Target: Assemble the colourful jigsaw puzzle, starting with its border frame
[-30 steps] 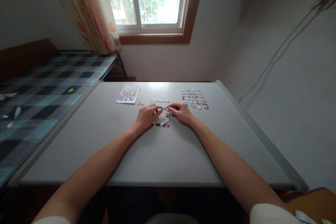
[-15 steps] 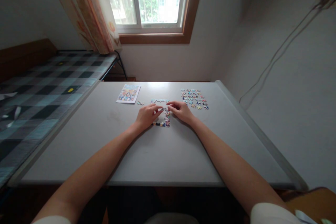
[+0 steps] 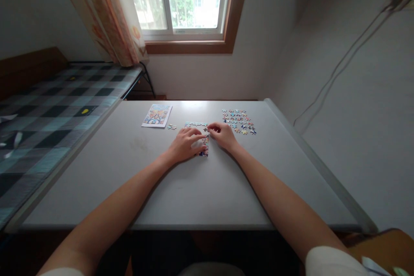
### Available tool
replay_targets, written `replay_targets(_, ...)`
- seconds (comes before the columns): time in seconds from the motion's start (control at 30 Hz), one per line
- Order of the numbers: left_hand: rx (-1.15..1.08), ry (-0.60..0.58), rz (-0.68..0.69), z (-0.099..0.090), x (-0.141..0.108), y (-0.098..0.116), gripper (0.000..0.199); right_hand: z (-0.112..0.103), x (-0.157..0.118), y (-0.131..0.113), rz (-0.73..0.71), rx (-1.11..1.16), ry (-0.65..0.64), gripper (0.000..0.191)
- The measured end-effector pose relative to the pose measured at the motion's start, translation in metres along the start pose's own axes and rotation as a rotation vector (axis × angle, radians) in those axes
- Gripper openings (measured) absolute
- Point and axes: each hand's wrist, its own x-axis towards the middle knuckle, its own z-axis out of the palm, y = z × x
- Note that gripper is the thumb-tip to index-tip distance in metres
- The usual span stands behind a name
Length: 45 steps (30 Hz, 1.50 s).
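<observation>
A partly assembled jigsaw puzzle lies on the table, its top row and right strip showing and much of its left side hidden under my left hand. My left hand rests over it, thumb and index finger apart, their tips at the right strip. At the upper right corner of the puzzle, my right hand pinches a small puzzle piece at its fingertips. Loose puzzle pieces lie in rows just beyond my right hand. A few more pieces sit to the left of the puzzle.
A printed picture sheet lies at the back left of the white table. A bed with a checked cover stands to the left. Beyond the table is a window, and a cable hangs on the right wall.
My left hand has opened wider and moved slightly right and down over the puzzle's right strip. My right hand's fingertips have moved slightly right, away from the left fingers.
</observation>
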Motion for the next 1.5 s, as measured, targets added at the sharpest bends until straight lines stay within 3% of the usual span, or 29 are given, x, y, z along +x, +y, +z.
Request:
replay_targets(0.1, -0.033, -0.105, 0.082, -0.0015, -0.0001, 0.0036, 0.029, -0.0003, -0.0006, -0.0010, 0.007, -0.037, -0.034, 0.014)
replay_targets(0.2, -0.048, -0.149, 0.081, -0.0019, -0.0003, 0.0044, 0.030, 0.0000, -0.0012, -0.0023, 0.022, -0.060, -0.064, 0.013)
replay_targets(0.67, -0.083, -0.131, 0.059, -0.0012, 0.0001, 0.0041, 0.030, 0.0019, -0.0016, 0.0025, -0.068, -0.244, -0.043, 0.012)
replay_targets(0.93, -0.082, -0.131, 0.052, -0.0007, -0.0001, 0.0036, 0.028, 0.0011, -0.0041, 0.0002, -0.065, -0.177, -0.002, 0.021)
replay_targets(1.37, -0.089, -0.098, 0.063, -0.0004, 0.0002, 0.0055, 0.026, 0.0024, -0.0030, 0.0001, -0.156, -0.210, -0.131, 0.023)
replay_targets(1.5, -0.076, -0.128, 0.056, 0.0008, -0.0001, 0.0039, 0.027, 0.0022, -0.0054, -0.0004, -0.174, -0.210, -0.113, 0.024)
